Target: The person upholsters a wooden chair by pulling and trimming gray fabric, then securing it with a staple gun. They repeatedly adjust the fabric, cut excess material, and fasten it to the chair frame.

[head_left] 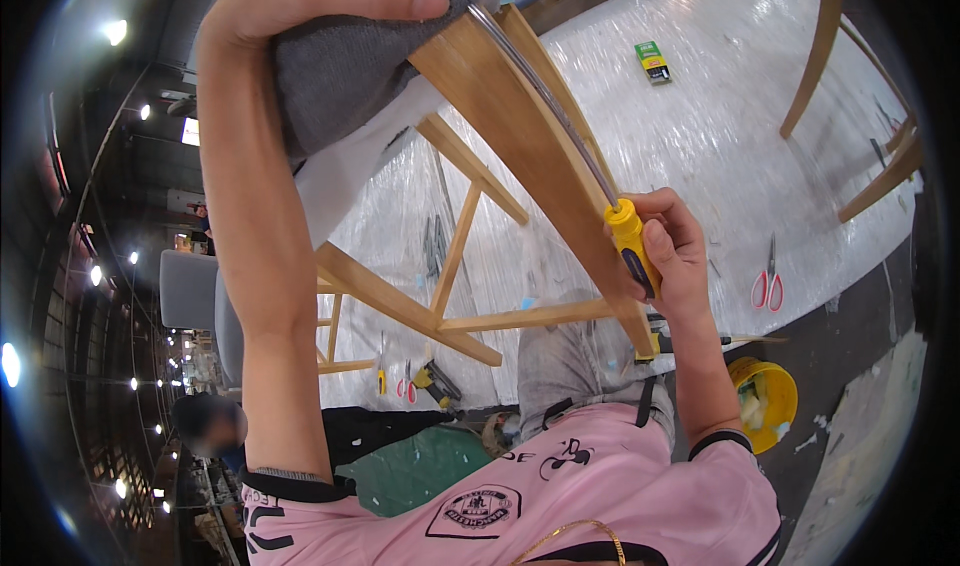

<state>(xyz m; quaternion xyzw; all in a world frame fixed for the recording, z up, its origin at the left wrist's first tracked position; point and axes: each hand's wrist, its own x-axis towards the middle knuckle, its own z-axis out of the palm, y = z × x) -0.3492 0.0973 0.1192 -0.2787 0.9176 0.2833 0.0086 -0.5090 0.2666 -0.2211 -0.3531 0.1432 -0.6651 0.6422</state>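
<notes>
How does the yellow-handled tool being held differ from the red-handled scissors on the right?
The yellow-handled tool is gripped in the right hand; the scissors lie on the plastic-covered surface. The tool has one long shaft; the scissors have two red loops. Both look partly metal.

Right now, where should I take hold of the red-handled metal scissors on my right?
Likely best by their red looped handles, coming from your side: the scissors lie flat on the clear plastic sheeting, loops toward you, slim blades pointing away.
</notes>
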